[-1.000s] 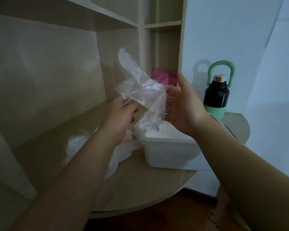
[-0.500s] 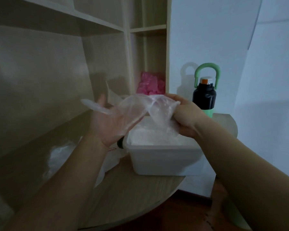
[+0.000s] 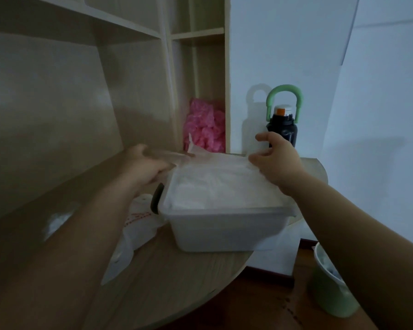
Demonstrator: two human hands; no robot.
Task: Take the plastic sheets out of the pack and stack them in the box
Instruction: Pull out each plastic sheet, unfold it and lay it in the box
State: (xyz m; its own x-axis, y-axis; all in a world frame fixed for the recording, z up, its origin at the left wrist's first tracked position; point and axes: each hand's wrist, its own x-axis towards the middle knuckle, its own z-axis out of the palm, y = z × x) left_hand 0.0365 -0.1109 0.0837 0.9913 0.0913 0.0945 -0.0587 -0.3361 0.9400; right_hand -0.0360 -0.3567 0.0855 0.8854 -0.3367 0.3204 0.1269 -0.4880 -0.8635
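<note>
On the desk, the crumpled pack lies just left of the box. The left hand meets the plastic sheet at its left edge, but blur hides whether those fingers grip it. The sheet drapes over the full box. The right hand is loosely spread, thumb lifted, fingers touching the sheet's right corner.

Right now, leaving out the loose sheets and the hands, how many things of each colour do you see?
White: 2, box and pack
Black: 1, bottle
Pink: 1, bundle
Green: 1, bin
Total: 5
</note>
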